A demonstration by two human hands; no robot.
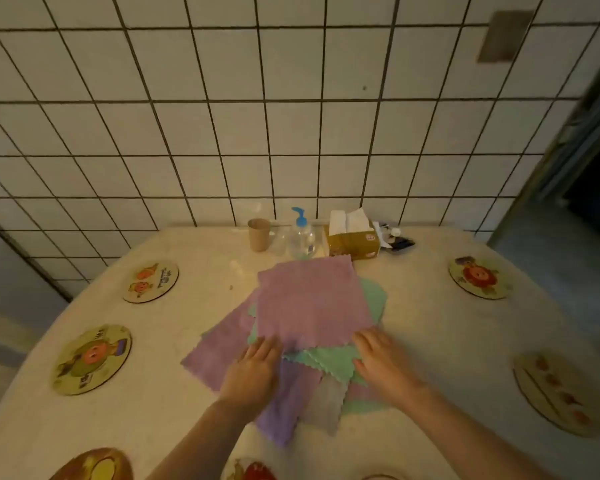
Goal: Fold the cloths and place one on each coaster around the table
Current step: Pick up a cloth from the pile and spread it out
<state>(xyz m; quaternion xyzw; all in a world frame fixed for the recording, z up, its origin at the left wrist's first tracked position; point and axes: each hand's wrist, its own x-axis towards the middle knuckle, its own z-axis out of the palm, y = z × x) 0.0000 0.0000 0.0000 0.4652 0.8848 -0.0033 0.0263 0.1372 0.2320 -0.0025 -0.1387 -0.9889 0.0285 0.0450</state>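
- Top purple cloth [310,299] lies flat on the pile mid-surface, stretching straight away from both hands.
- Left hand [253,370] and right hand [381,362] each sit at a near corner, fingers flat on it, holding nothing.
- Looks like the near edge folds forward; coasters [91,359] are bare.

Cloths [312,299] fuzzy, matt fabric; table [426,313] speckled, possibly stone; pump bottle [301,242] clear plastic.

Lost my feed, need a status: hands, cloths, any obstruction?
Left hand and right hand flat on top purple cloth. Cloth pile unfolded, mid-table. Coasters bare. Nothing blocking.
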